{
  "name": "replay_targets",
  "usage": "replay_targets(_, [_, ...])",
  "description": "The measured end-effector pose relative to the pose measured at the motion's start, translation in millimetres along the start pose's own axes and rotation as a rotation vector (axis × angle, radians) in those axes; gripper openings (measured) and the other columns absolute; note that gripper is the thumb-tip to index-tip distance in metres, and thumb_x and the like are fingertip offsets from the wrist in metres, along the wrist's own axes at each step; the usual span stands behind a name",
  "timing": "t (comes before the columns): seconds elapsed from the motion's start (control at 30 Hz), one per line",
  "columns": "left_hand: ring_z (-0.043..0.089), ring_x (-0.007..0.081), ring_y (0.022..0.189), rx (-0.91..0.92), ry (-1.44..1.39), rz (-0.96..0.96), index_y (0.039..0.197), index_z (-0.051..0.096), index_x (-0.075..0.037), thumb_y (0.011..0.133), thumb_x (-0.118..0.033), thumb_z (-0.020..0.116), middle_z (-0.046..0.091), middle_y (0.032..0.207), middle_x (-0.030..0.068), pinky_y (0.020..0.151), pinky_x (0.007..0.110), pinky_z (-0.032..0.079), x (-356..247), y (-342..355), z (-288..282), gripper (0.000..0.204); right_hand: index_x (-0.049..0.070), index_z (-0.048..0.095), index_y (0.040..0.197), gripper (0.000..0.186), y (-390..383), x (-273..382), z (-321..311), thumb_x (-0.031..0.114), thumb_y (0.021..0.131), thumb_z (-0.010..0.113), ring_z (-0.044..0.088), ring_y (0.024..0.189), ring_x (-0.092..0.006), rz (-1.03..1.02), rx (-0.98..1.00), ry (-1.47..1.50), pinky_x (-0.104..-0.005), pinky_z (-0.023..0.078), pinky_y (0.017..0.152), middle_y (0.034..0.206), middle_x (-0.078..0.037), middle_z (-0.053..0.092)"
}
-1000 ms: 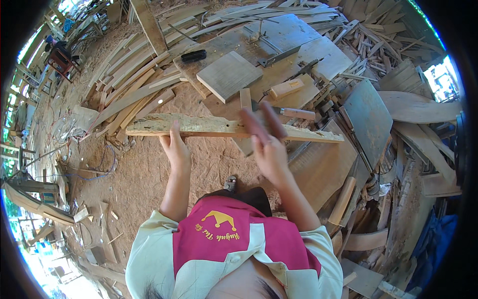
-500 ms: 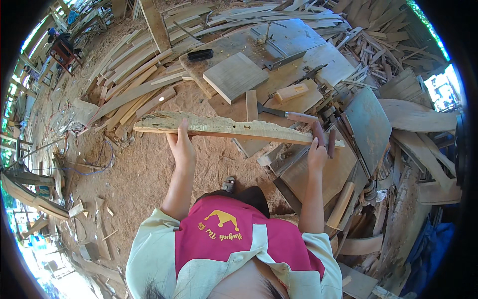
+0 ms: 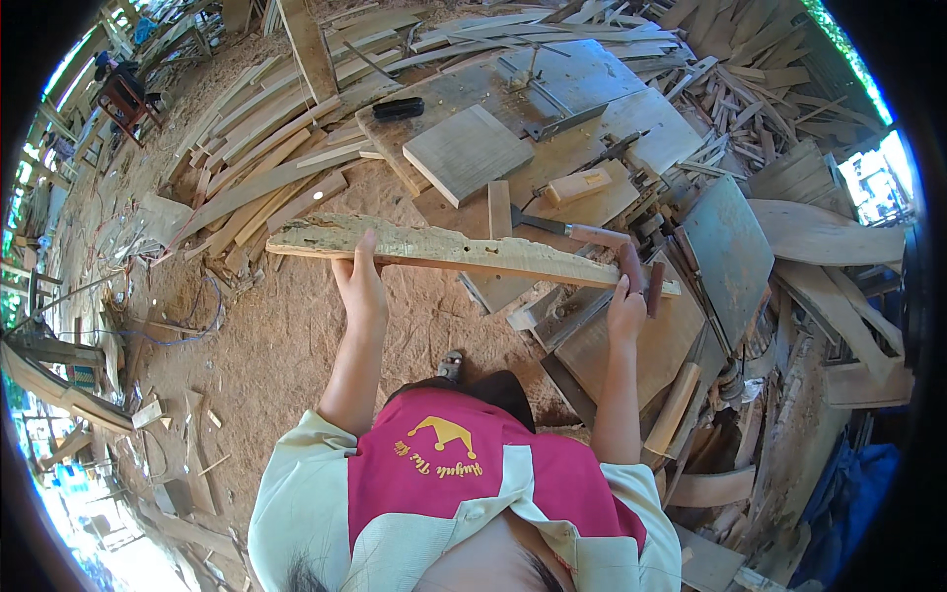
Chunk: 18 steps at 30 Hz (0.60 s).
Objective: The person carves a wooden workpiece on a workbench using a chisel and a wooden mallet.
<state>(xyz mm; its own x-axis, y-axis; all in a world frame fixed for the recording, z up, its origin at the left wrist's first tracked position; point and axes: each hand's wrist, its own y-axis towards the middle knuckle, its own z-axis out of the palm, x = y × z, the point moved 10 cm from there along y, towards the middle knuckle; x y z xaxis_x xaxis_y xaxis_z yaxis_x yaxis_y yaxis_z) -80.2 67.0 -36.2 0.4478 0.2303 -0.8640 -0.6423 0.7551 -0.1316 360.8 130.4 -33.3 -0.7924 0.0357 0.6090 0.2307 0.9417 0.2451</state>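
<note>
A long, narrow wooden board (image 3: pixel 444 249) with a ragged, pitted edge lies level between my two hands, above the ground and the machine table. My left hand (image 3: pixel 363 291) is closed on it near its wider left end, thumb on top and fingers underneath. Toward the thinner right end, my right hand (image 3: pixel 625 314) grips the board, its fingers partly hidden. Close beside that hand are reddish-brown bars (image 3: pixel 629 261), beyond and around the board's tip; whether they touch it I cannot tell.
Ahead stands a worktable (image 3: pixel 631 84) with a thick wooden slab (image 3: pixel 468 153), a black brush-like object (image 3: pixel 399 109) and a small wood block (image 3: pixel 579 185). Stacked planks (image 3: pixel 266 148) lie at the far left. A tilted metal plate (image 3: pixel 728 252) and wood offcuts crowd the right.
The board's left end has risen slightly and its right end has dipped a little. Both hands keep their grip in nearly the same places.
</note>
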Motion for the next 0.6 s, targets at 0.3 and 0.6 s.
replay_targets(0.3, [0.047, 0.0142, 0.101, -0.069, 0.004, 0.022, 0.122, 0.036, 0.001, 0.084, -0.016, 0.058, 0.048, 0.113, 0.0085, 0.088, 0.027, 0.038, -5.4, -7.3, 0.8, 0.047, 0.004, 0.039, 0.13, 0.044, 0.7, -3.8, 6.4, -0.002, 0.087, 0.032, 0.043, 0.12, -0.0212, -0.02, 0.03, 0.109, -0.0287, 0.029, 0.102, 0.131, -0.009, 0.045])
replay_targets(0.6, [0.045, 0.015, 0.105, -0.083, -0.018, 0.082, 0.121, 0.037, 0.002, 0.084, -0.015, 0.057, 0.047, 0.116, 0.0089, 0.092, 0.028, 0.035, -7.1, -6.6, -0.4, 0.046, 0.012, 0.038, 0.132, 0.044, -0.9, 2.2, 0.7, 0.008, 0.089, 0.033, 0.043, 0.118, -0.0286, -0.183, -0.071, 0.17, -0.0332, 0.033, 0.097, 0.13, -0.009, 0.046])
